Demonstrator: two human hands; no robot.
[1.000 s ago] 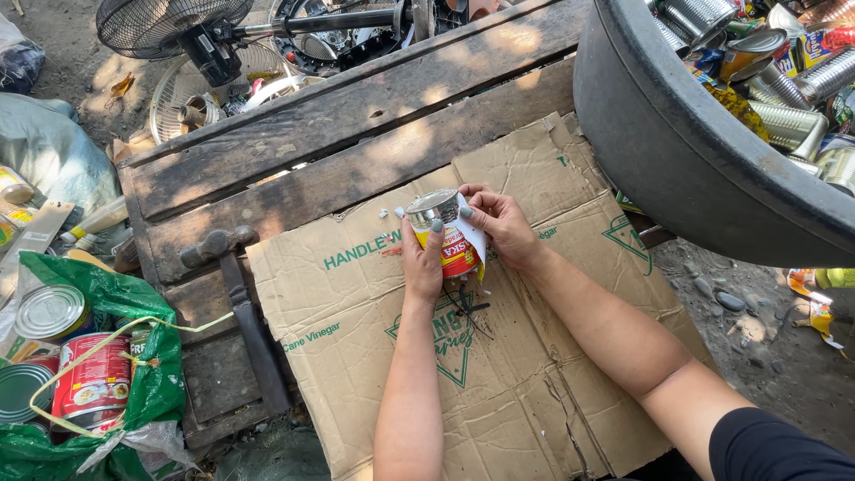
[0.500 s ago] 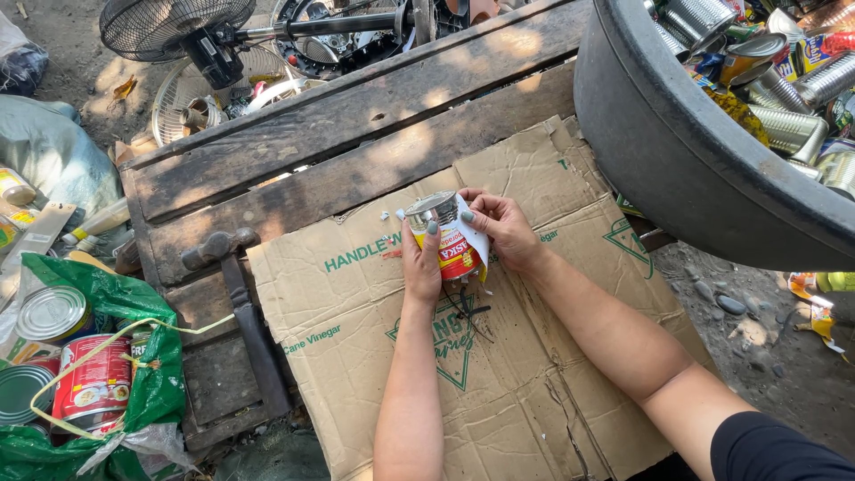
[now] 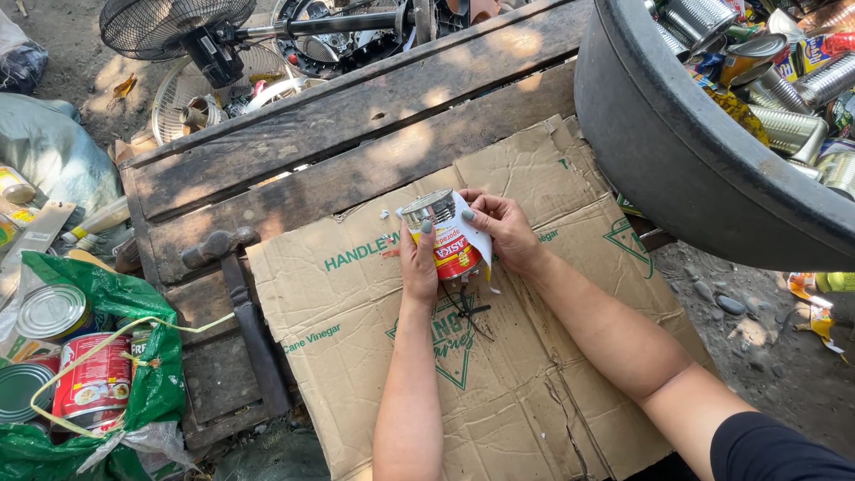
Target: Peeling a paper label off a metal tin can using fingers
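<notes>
Lying flattened cardboard (image 3: 534,392), wooden planks (image 3: 356,116), dirt yard

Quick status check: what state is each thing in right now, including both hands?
Tin can: lying on its side, held, label partly peeled.
Label: half off, pinched by right hand.
Left hand: gripping the can.
Right hand: pulling the label.
Hammer: lying unused.
Tub: full of cans.
Green bag: open, cans inside.

Both forearms reach forward, left hand (image 3: 417,265) and right hand (image 3: 504,229) closed in a facing grip.

hammer (image 3: 239,303) left of cardboard (image 3: 534,374)
</notes>
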